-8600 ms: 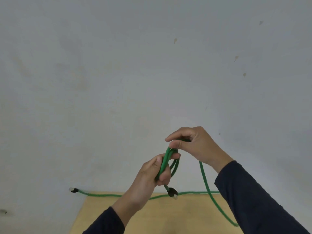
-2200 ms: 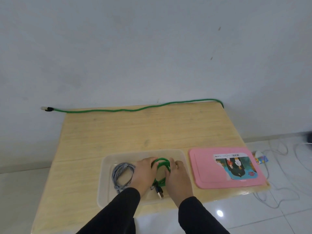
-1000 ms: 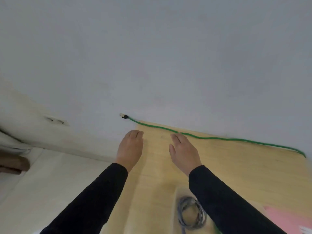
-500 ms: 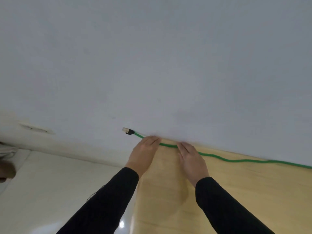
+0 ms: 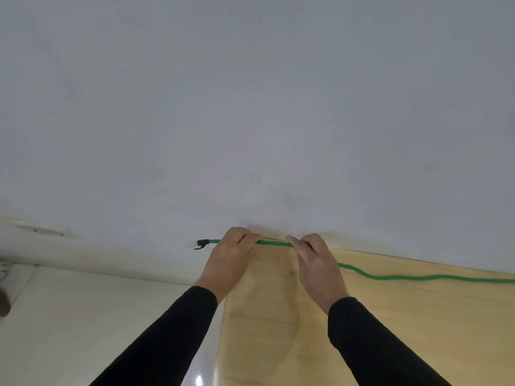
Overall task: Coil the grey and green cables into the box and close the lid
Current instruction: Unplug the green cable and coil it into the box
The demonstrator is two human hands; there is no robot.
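A long green cable (image 5: 390, 277) runs along the far edge of the wooden table (image 5: 404, 316), its black plug (image 5: 199, 243) sticking out past the table's left corner. My left hand (image 5: 230, 260) grips the cable near the plug end. My right hand (image 5: 315, 266) pinches the same cable a short way to the right. A short stretch of cable is taut between the two hands. The box, its pink lid and the grey cable are out of view.
A white wall (image 5: 250, 107) stands right behind the table's far edge. To the left of the table lies a pale tiled floor (image 5: 69, 316).
Both hands have closed on the green cable at the far edge; half a second ago their fingers were only reaching it. The cable near the right hand now bends off the edge.
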